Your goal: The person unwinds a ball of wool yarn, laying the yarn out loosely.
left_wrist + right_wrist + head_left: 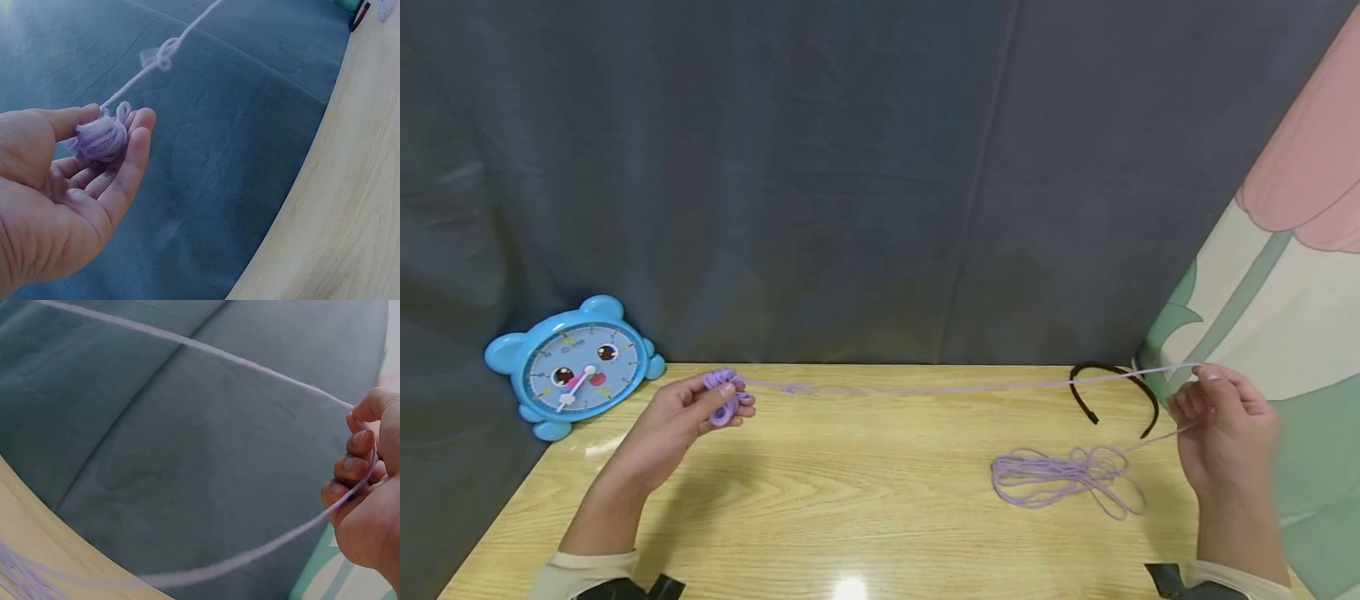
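Observation:
My left hand (673, 425) holds a small purple yarn bundle (724, 398) between thumb and fingers above the table's left side; the left wrist view shows the bundle (103, 139) and a small looped tangle (165, 55) on the strand. Between my hands the strand (955, 389) stretches almost level. At the right my right hand (1232, 433) pinches it with thumb and forefinger, the other fingers curled. From that hand (375, 469) the strand sags down to a loose looped yarn pile (1060, 477) on the table.
A blue bear-shaped clock (583, 367) stands at the table's back left. A black curved band (1112, 367) lies at the back right, behind the strand. Dark cloth (850, 183) hangs behind the table (850, 492); patterned fabric (1300, 333) is at the right.

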Action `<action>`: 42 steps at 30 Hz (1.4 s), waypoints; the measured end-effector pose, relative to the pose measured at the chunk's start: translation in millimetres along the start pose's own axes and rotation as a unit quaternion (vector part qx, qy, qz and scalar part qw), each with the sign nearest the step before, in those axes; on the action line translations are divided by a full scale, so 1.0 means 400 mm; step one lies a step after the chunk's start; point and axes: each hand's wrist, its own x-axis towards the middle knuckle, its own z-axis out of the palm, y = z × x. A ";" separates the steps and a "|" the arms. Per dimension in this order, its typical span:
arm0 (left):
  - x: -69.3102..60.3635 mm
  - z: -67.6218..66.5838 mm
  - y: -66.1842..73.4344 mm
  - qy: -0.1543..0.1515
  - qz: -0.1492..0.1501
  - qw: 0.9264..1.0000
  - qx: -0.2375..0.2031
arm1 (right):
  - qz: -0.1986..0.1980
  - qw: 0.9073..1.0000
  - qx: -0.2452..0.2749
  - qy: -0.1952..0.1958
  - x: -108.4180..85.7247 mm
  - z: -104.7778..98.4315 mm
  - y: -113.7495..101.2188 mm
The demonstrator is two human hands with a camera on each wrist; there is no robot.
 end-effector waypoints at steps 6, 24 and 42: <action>0.000 -0.010 0.005 -0.005 0.011 1.000 -0.025 | -0.021 0.998 -0.001 0.064 0.007 -0.024 -0.031; -0.013 -0.021 0.013 -0.015 0.035 0.998 -0.047 | -0.033 0.992 -0.031 0.115 0.014 -0.063 -0.051; -0.013 -0.003 0.013 -0.027 0.033 0.999 -0.033 | -0.011 0.993 -0.035 0.111 0.017 -0.042 -0.023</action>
